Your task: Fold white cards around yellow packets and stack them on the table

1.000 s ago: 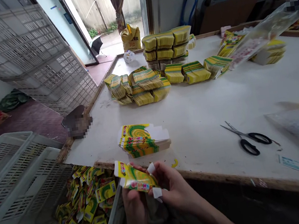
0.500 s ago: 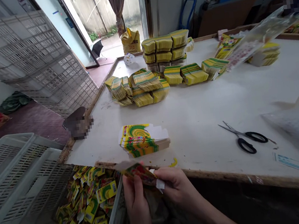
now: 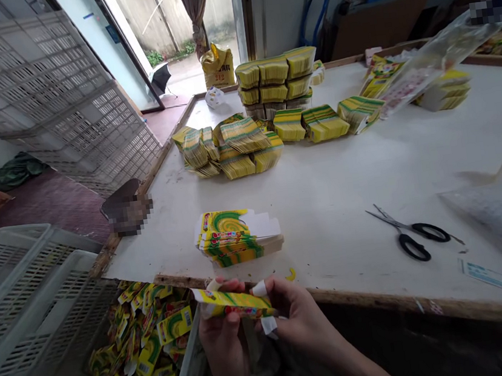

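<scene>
Between my two hands, just off the table's front edge, is a small yellow and green printed carton (image 3: 235, 303). My left hand (image 3: 224, 344) grips its left part, thumb in front and fingers behind. With thumb and fingers, my right hand (image 3: 296, 310) holds its right end, where white flaps stick out. White wrappings or flaps show by the right fingertips; I cannot tell which. Just beyond my hands, a stack of flat cartons (image 3: 226, 246) of the same print lies on the white table (image 3: 326, 203).
Left of my hands, a crate (image 3: 192, 357) holds many small yellow cartons (image 3: 149, 347). Black-handled scissors (image 3: 410, 238) and a clear plastic bag (image 3: 501, 212) lie at right. Bundled cartons (image 3: 277, 87) are piled at the back. Stacked white crates (image 3: 52, 96) stand at left.
The carton has turned and opened out into a fuller shape, with its yellow face now showing. My left hand has shifted slightly left and down; the right still holds the flap end.
</scene>
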The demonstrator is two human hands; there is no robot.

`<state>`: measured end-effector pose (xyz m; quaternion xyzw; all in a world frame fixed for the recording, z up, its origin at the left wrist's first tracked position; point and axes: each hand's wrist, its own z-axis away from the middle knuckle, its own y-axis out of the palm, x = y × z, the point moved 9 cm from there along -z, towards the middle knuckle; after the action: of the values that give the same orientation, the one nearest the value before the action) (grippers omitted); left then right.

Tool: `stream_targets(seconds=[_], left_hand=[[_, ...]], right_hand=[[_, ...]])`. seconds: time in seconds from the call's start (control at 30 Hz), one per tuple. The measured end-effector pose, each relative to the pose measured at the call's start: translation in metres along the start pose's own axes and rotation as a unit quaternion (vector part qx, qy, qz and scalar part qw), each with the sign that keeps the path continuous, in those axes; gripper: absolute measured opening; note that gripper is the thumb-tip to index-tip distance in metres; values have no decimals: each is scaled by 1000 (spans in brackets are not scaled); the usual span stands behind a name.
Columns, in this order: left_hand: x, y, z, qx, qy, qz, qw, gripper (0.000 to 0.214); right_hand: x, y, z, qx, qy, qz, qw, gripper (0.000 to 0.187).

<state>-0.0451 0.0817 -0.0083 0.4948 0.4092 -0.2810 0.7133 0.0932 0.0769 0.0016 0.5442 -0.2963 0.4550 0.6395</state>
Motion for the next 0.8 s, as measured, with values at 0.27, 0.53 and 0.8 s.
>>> stream_targets(seconds=[0.27, 0.53, 0.8], left_hand=[[6, -5, -3, -49, -43, 5, 998, 35], [9, -12, -2, -25, -76, -15, 997, 38], [-30, 6, -6, 257, -98, -263, 925, 101]], right_hand=[[-6, -13, -6, -49, 18, -96, 994, 28], [49, -13, 13, -23, -220, 255, 941, 16], [90, 28, 46, 162, -406, 565, 700, 19]])
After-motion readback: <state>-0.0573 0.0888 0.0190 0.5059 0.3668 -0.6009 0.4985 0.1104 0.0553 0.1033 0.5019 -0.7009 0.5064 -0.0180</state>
